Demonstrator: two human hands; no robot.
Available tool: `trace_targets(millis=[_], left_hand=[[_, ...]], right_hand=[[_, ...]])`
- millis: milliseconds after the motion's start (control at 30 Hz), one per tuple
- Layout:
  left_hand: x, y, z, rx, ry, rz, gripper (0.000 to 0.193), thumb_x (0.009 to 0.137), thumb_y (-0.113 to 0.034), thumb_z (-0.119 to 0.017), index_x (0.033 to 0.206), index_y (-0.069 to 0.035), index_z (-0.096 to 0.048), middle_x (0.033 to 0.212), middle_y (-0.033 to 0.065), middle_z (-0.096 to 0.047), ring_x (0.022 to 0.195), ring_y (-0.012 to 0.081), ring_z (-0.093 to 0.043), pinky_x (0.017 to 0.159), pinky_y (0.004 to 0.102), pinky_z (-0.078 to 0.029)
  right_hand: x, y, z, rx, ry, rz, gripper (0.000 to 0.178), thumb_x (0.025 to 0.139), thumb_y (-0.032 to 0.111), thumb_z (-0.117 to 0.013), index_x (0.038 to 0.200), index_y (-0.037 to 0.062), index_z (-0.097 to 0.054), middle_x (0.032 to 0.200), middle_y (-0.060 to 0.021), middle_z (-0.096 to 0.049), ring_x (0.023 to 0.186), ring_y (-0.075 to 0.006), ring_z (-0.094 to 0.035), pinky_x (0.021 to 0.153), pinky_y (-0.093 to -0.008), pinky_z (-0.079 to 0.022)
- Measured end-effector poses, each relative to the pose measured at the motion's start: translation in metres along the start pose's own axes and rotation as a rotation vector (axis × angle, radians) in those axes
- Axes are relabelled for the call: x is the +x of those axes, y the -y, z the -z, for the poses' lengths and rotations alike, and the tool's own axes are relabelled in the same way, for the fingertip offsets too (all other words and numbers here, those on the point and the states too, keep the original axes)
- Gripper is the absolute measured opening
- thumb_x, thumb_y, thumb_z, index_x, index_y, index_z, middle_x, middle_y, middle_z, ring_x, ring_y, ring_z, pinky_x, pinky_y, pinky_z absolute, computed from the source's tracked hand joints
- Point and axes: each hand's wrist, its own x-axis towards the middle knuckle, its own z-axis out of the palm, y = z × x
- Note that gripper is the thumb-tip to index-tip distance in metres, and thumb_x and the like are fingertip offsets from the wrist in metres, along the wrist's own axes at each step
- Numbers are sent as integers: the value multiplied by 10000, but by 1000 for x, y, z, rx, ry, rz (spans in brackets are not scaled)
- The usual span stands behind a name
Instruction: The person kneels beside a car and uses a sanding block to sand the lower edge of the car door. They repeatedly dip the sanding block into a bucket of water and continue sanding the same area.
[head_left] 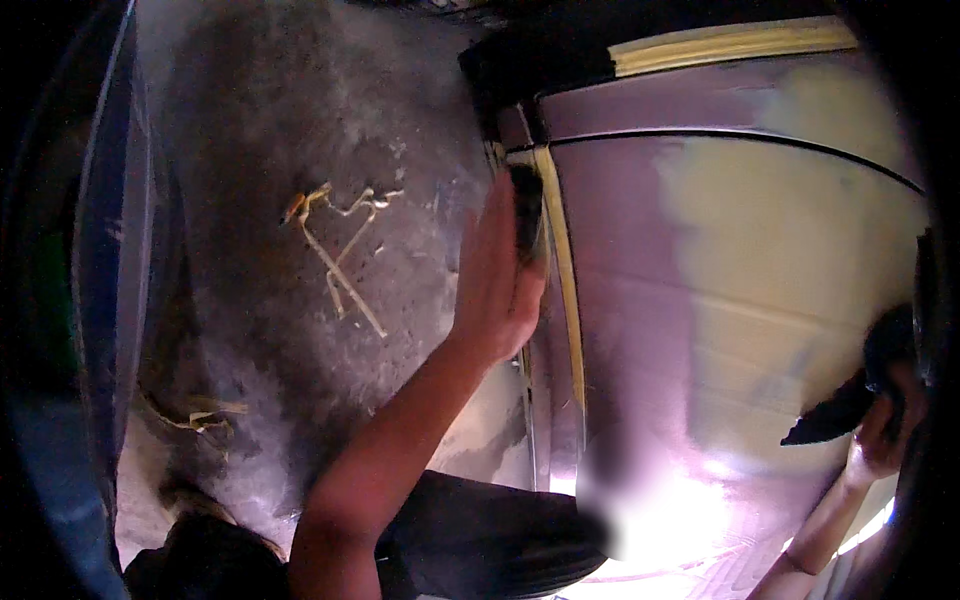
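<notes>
My left hand [503, 285] lies stretched along the edge of a car body panel, fingers straight and pointing away from me. Its fingertips are beside a strip of yellow masking tape [565, 265] that runs down the panel's edge. A dark patch shows between the fingers and the tape, too dim to make out. At the far right, my right hand [880, 435] is closed on a dark, flat sheet [832, 412] with a ragged edge, against the panel. Part of that hand is lost in shadow. The car panel [625, 300] is mauve, with a broad patch of pale yellowish filler [770, 300].
More masking tape [735, 45] covers a strip at the panel's top. Torn tape scraps [340, 270] lie on the stained grey floor [250, 120] to the left. A blue sheet-like surface [105, 300] stands at the left rim. Bright light glares off the lower panel.
</notes>
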Motion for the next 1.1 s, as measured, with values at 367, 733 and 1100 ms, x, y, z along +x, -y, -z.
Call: trace_targets(millis=[367,733,1100], left_hand=[[-3,-3,7,19,37,55,810,887,-127,-509,1567,-45,-76,1605,210,-177,1481,381,-176,1211,472,-87],[-8,-1,3,4,16,13,750,923,-224,-450,1549,8,-108,1569,264,-216,1409,427,-270,1175,478,-168],[6,1,3,-16,-31,8,804,847,-122,-499,1537,33,-118,1544,279,-251,1349,465,-319,1149,481,-230]], right_hand=[[11,-4,1,79,0,104,210,980,61,-541,1126,-52,-642,1081,-174,-700,988,-297,-668,959,-380,-496],[33,33,-9,68,3,-8,218,903,71,-673,1095,-31,-669,1050,-152,-711,875,-279,-679,800,-351,-538],[41,45,-15,89,-7,-11,194,893,99,-708,1056,-3,-690,1007,-133,-727,815,-256,-691,717,-327,-542]])
